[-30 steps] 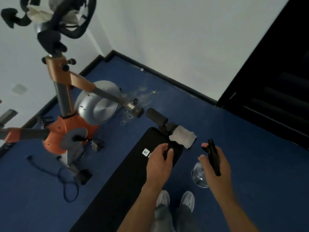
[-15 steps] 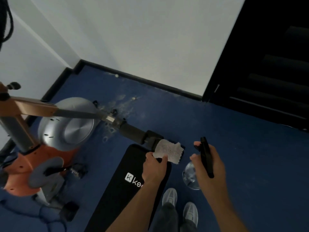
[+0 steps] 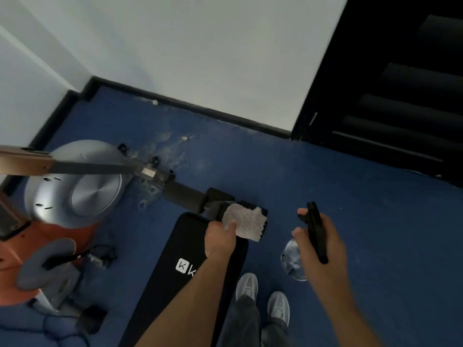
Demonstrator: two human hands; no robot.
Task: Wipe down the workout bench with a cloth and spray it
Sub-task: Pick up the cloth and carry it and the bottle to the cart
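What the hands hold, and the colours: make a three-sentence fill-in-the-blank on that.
The left hand pinches the pale ____ at the end of the black bench. The right hand grips the spray bottle, whose trigger head is ____. The floor beneath the bench is ____.
Missing words: cloth, black, blue.

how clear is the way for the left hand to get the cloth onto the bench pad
Probably yes: the left hand pinches the cloth at the far end of the bench pad, nothing between them. The right hand holds the spray bottle off to the side.
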